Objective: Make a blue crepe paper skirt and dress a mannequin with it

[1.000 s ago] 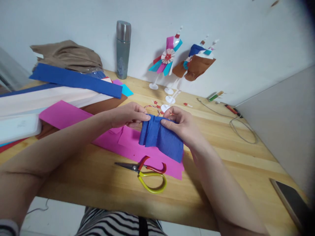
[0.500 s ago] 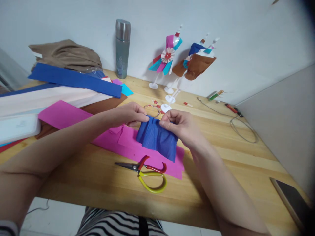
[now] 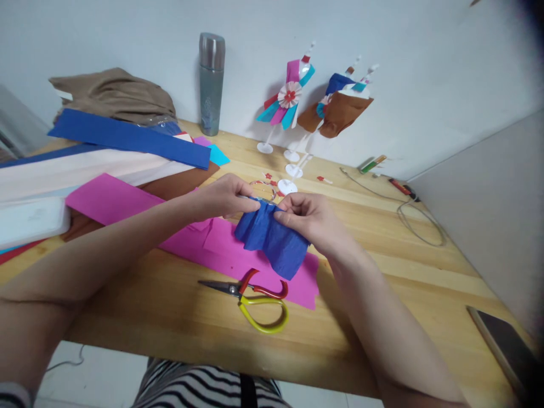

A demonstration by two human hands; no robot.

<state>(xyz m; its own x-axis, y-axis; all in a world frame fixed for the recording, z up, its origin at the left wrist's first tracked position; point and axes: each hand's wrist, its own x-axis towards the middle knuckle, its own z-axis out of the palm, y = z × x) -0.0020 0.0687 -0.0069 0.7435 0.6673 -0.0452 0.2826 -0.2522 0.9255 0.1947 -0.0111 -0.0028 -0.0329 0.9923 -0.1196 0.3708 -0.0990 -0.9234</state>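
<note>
Hanging softly, the blue sheet [image 3: 274, 235] seems light and easily torn; its far edge, best for holding, is pinched by closed left hand [image 3: 232, 195] and right hand [image 3: 306, 215].

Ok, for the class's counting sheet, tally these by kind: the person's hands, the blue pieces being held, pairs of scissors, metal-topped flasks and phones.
Hands: 2 (left hand, right hand)
Held blue piece: 1
Pair of scissors: 1
Metal-topped flask: 1
Phone: 1
Total: 6
</note>
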